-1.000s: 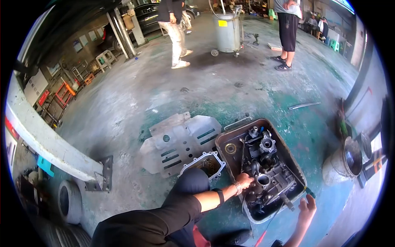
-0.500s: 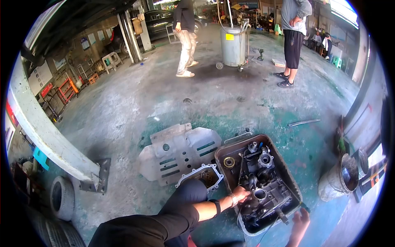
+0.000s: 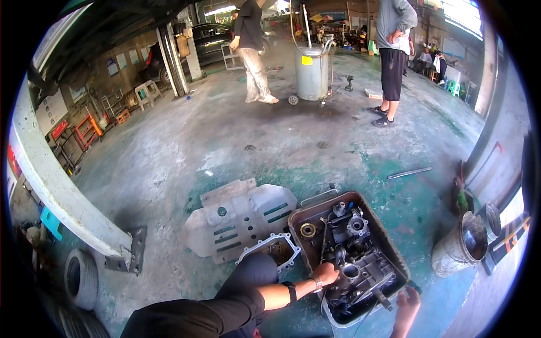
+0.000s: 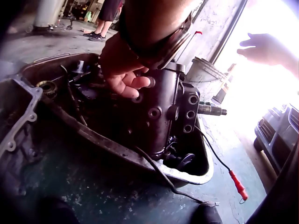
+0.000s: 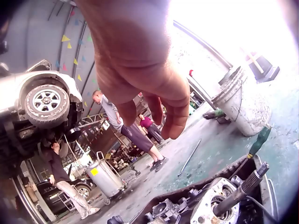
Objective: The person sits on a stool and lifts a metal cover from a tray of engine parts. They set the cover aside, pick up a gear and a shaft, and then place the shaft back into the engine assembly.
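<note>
Head view: the left hand (image 3: 326, 273) grips the metal casing (image 3: 367, 275) at its fingertips; the right hand (image 3: 407, 310) is loose and empty. The casing looks heavy, hard, slippery: best held by its 2 ends.

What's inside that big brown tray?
A large metal housing, a brass-coloured ring and smaller metal parts lie in the tray. Whatever is beneath the housing is covered from view.

The head view looks forward and down from above; both wrist views sit closer, the right tilted; all share the tray (image 3: 386, 235) and bucket (image 3: 449, 258).
</note>
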{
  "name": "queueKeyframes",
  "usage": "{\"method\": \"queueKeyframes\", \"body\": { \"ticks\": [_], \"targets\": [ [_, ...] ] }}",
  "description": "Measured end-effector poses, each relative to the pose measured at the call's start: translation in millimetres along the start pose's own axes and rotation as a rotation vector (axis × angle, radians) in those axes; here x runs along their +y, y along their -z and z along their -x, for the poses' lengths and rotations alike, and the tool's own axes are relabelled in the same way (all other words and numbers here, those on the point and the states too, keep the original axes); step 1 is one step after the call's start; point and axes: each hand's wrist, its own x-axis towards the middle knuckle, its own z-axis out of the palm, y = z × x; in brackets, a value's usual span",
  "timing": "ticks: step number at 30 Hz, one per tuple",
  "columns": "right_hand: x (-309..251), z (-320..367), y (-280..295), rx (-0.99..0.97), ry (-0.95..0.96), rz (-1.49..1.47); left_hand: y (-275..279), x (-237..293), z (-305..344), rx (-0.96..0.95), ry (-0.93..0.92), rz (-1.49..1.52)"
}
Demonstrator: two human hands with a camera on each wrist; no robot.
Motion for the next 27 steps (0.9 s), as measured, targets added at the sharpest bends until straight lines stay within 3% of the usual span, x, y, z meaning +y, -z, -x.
{"method": "queueKeyframes", "body": {
  "ticks": [4,6,9,10,16,18,19,22,27],
  "targets": [
    [-2.4,-0.3,2.5,-0.003,-0.007,0.011,23.2,26.7,11.7,0.135,-0.137,0.082],
    [0.1,-1.3,2.5,-0.008,0.006,0.019,35.0,36.1,12.0,0.122,-0.112,0.118],
    [-1.6,1.3,3.3,0.015,0.034,-0.003,37.8,33.7,-1.8,0.439,-0.179,0.337],
    [-3.0,2.0,3.5,0.015,0.031,0.001,37.1,28.4,-9.6,0.590,-0.296,0.332],
    [-9.1,3.8,4.6,0.010,0.008,0.046,45.0,22.1,-11.0,0.619,-0.214,0.228],
    [-9.1,1.4,3.5,-0.001,0.003,0.066,40.0,17.2,-11.1,0.540,-0.233,0.015],
    [-2.2,-0.4,3.3,0.006,0.020,0.057,37.2,14.0,-14.9,0.415,-0.213,0.006],
    [2.2,-0.8,2.0,0.021,0.032,0.038,28.5,9.1,-19.4,0.316,-0.200,0.067],
    [-0.7,-1.1,0.9,0.006,0.020,0.039,30.4,8.2,-18.8,0.313,-0.212,0.109]
  ]
}}
